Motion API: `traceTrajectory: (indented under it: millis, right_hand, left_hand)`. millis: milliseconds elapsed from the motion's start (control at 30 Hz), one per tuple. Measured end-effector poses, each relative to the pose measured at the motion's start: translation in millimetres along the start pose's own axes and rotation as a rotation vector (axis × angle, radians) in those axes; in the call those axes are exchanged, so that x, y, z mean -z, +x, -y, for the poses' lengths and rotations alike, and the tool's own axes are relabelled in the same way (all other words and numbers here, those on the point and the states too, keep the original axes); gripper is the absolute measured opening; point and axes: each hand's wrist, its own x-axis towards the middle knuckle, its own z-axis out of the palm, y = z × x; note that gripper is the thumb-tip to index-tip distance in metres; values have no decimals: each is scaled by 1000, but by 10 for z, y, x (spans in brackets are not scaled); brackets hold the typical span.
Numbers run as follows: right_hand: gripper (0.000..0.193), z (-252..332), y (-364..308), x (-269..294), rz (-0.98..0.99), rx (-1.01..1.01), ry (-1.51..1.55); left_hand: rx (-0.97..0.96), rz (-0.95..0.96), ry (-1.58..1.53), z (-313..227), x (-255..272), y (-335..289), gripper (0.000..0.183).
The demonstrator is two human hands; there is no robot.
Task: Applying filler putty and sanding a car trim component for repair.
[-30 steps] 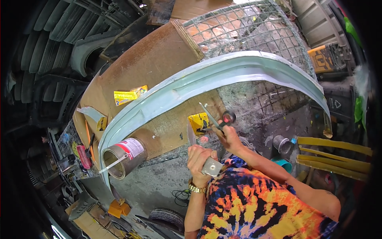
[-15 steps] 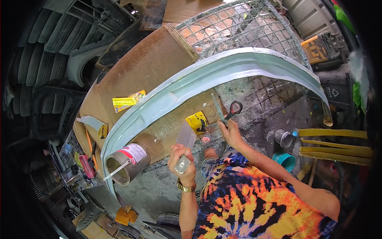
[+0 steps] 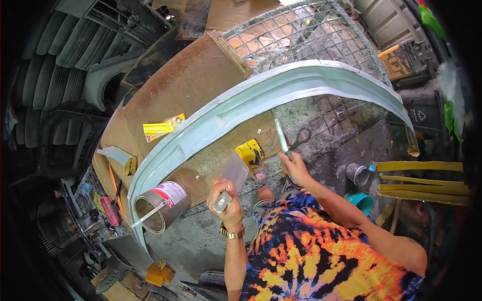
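I see the long pale green curved panel (image 3: pixel 261 98) arching over the cardboard-covered bench (image 3: pixel 191 85), its long axis running from lower left to upper right, just above and ahead of both hands. My left hand (image 3: pixel 227 198) is closed around a flat metal scraper (image 3: pixel 232 178), and has dropped lower and leftward since half a second ago. My right hand (image 3: pixel 295 168), nearer the panel, grips a thin pale stick (image 3: pixel 281 136) beside the scissors (image 3: pixel 300 138).
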Motion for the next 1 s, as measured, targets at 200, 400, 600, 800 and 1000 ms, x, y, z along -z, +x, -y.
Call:
traceTrajectory:
  millis: [200,400,600,800,1000]
  right_hand:
    - [27,46,142,-52,-209,-41,297]
    - [24,168,62,166,-128,10,113]
    - [22,439,-216,53,-24,109,-187]
    - [22,585,-26,2,142,36,-551]
    - [24,416,38,59,232,-39,-369]
  left_hand:
    - [-36,60,43,-72,-76,31,19]
    - [-27,18,14,-122,-20,60,17]
    - [295,-59,-163,-152,-15,305,19]
    - [326,35,-165,-165,-191,462,18]
    - [318,-19,-119,-174,-164,558,17]
